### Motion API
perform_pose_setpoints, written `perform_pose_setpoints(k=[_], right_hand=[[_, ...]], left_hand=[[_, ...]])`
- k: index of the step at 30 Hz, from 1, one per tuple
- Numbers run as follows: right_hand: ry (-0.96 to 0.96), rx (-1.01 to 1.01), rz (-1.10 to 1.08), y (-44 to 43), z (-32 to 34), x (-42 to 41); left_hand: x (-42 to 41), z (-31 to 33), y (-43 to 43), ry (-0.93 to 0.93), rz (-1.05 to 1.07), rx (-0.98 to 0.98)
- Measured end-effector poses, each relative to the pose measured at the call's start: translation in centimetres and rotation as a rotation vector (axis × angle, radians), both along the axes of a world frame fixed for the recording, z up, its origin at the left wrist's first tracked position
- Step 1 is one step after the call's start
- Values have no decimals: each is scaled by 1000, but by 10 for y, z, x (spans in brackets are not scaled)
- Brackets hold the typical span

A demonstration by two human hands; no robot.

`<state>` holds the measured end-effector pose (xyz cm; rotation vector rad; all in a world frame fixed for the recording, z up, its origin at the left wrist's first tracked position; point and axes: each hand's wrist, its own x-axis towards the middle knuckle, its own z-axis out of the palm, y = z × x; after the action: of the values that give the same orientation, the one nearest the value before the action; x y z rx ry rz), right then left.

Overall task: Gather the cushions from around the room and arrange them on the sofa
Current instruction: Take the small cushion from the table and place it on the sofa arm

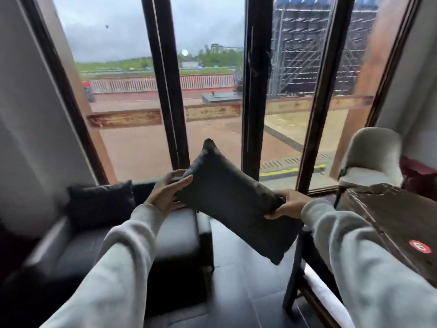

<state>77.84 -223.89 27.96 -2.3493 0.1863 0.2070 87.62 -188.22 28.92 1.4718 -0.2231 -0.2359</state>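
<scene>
Tall dark-framed windows (255, 91) fill the far wall, and below them, to the left, sits a black sofa (99, 245) with one dark cushion (100, 204) already propped against its back corner. A second cushion, the grey cushion (234, 202), is held up in the air between both hands, over the gap of dark floor (248, 268) between the sofa's arm and a table with a brown surface (387, 221) on the right. Its long axis runs on a slant — the upper corner points up and away toward the windows, the lower corner hangs down toward the person. The left hand (166, 192) presses its fingers (182, 182) flat and fairly wide against the cushion's upper left edge; the right hand (287, 204) is closed on the right edge, thumb on top and the rest tucked out of sight behind the fabric. The sofa lies to the left of the cushion and lower, so the left hand is the nearer one to the seat, and the move ahead looks to be a swing leftward and down, probably with the slant levelled out so the cushion can stand beside the one already there. A pale armchair (376, 157) stands by the window at the right, well apart from all this
</scene>
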Motion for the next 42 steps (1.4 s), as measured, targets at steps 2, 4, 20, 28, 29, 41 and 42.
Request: perform_pose_setpoints(k=[2,4,20,28,29,41,42], right_hand=[[28,-29,118,64,3,47],[52,-48,229,129,6,88],[-302,139,268,464,-36,309],[5,548,305,546,-55,487],[6,549,307,559,-55,510],[56,439,505,737,-107,709],[76,463,508,754,-115,720]], left_hand=[[16,4,76,-21,29,130],[29,8,146,-37,22,315],[132,-29,479,-88,594,76],[224,-69,535,-19,795,7],[237,-71,541,3,815,6],[332,-138,641,436,1034,93],[338,-146,651,447,1057,65]])
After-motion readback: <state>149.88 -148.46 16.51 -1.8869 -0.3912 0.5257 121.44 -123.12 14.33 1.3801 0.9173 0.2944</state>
